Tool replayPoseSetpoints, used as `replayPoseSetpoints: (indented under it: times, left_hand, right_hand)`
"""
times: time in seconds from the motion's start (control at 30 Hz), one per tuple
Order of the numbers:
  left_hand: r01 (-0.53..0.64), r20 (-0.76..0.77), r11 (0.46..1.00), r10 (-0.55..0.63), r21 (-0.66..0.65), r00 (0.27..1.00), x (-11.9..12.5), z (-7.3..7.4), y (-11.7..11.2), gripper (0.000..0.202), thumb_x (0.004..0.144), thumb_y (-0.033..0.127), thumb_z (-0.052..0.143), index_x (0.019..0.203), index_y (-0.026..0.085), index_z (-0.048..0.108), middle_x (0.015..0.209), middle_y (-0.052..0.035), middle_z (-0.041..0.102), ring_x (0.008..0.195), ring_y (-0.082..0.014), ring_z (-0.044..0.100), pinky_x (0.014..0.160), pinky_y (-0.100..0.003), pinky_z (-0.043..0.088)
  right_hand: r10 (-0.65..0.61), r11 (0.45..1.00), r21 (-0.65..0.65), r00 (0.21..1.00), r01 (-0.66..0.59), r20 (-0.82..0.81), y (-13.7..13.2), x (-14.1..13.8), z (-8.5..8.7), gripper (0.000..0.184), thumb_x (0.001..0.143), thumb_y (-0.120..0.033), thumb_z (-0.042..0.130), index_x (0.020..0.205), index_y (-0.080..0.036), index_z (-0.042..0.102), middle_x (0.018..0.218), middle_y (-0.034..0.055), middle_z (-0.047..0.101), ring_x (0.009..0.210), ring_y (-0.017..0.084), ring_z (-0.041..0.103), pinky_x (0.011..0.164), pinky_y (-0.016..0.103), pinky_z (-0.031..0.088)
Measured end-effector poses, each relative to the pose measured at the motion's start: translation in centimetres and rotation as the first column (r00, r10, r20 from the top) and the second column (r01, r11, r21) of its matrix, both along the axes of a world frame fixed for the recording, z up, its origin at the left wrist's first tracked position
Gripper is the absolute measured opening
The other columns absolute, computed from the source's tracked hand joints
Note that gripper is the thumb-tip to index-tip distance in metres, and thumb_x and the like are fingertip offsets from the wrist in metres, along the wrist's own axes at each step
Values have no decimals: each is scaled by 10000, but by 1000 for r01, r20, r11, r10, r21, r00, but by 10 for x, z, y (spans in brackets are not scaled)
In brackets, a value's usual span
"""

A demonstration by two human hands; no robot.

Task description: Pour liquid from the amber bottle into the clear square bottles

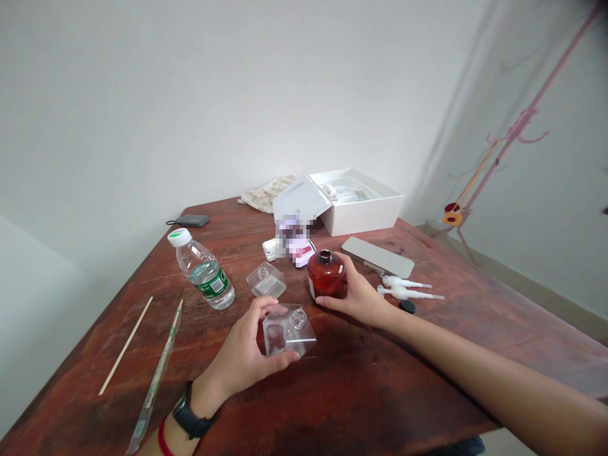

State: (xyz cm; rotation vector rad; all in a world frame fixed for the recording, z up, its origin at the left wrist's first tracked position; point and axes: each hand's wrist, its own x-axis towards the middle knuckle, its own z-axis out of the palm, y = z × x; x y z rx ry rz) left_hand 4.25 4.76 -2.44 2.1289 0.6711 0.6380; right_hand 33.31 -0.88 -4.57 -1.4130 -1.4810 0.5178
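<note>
Near the middle of a wooden table (pixel 380 386), left hand (pixel 237 354) has a clear square bottle (pixel 291 334), fingers over the far side, thumb along the near one, spread about as wide as the bottle. Can't tell if it's lifted. Right hand (pixel 358 294) wraps a brown bottle (pixel 323 273), thumb in front, other fingers mostly hidden behind; neck uncapped. Fill level unclear.

Handling guess: clear bottle looks light, stiff plastic or glass, slick; best held by its flat sides, clear of the neck. Brown one probably heavier, smooth, maybe breakable; hold round the body, keep upright in case of liquid.

Surface: reddish-brown, worn, fairly smooth. Second clear bottle (pixel 266 283) just beyond the left hand, water bottle (pixel 209 278) to the left, pump heads (pixel 403 291) and black cap (pixel 407 306) right. White box (pixel 365 218) at back. Room: plain pale wall (pixel 237 95), pink coat stand (pixel 527 120) far right.
</note>
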Motion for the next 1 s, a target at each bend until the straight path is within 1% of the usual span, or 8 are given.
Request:
replayPoseSetpoints:
  times: [0.1, 0.2, 0.3, 0.4, 0.6, 0.73, 0.87, 1.0]
  left_hand:
    - [-20, 40, 1000, 20, -18, 999, 0, -4, 2, 741, 867, 489, 876, 1401, 272, 411, 1349, -140, 706, 1233, -331, 698, 1070, -490, 543]
    - [-53, 73, 998, 55, -26, 996, -1, -7, 4, 774, 893, 505, 853, 1458, 256, 386, 1369, -159, 692, 1225, -337, 692, 1071, -494, 533]
    - [-68, 84, 997, 70, -29, 994, -2, -7, 4, 832, 900, 509, 848, 1526, 245, 368, 1378, -162, 690, 1248, -348, 679, 1102, -501, 510]
    - [-62, 90, 998, 65, -33, 994, -2, -5, 3, 863, 891, 530, 849, 1561, 234, 392, 1379, -157, 697, 1266, -358, 673, 1120, -497, 504]
    - [-55, 113, 998, 57, -24, 992, -1, -2, 2, 833, 889, 538, 836, 1559, 206, 469, 1365, -151, 715, 1253, -355, 688, 1099, -479, 543]
    - [-55, 139, 998, 55, -2, 989, -1, -7, 5, 839, 873, 561, 842, 1559, 230, 491, 1373, -146, 718, 1230, -358, 710, 1080, -484, 573]
    - [-65, 160, 998, 63, 11, 985, -1, -15, 8, 839, 862, 556, 847, 1562, 252, 499, 1376, -135, 722, 1206, -351, 729, 1060, -477, 594]
    - [-60, 172, 998, 59, 1, 983, -1, -19, 9, 853, 849, 542, 865, 1566, 261, 501, 1350, -129, 740, 1186, -341, 738, 1057, -477, 596]
  right_hand:
    - [-7, 1000, 13, 1000, 8, -20, -1, -1, 1, 943, 732, -369, 933, 1504, -257, 403, 1453, 155, 665, 1315, 361, 696, 1150, 565, 545]
    - [-5, 999, 36, 1000, 6, -24, -2, -2, 4, 926, 704, -356, 953, 1484, -267, 463, 1457, 137, 674, 1310, 357, 704, 1139, 538, 566]
    - [-21, 997, 74, 999, 19, 36, -4, -3, 6, 902, 692, -342, 959, 1472, -269, 512, 1473, 129, 671, 1363, 368, 667, 1184, 551, 525]
    - [-20, 997, 80, 998, 14, 67, -5, -2, 6, 910, 699, -333, 949, 1495, -281, 511, 1494, 124, 660, 1402, 376, 634, 1214, 577, 485]
    - [-26, 995, 96, 992, 14, 124, -6, 0, 4, 890, 705, -334, 939, 1491, -277, 525, 1491, 139, 648, 1404, 388, 616, 1230, 621, 441]
    - [-31, 994, 110, 984, 11, 174, -8, -2, 7, 867, 706, -328, 925, 1475, -278, 528, 1458, 137, 656, 1386, 392, 623, 1201, 606, 480]
    - [-14, 990, 141, 968, -22, 249, -9, -2, 8, 808, 736, -281, 873, 1467, -295, 528, 1424, 120, 660, 1333, 375, 657, 1150, 575, 532]
    - [-34, 984, 178, 945, -26, 325, -9, -1, 6, 822, 752, -256, 842, 1498, -316, 503, 1429, 119, 640, 1326, 371, 656, 1128, 565, 554]
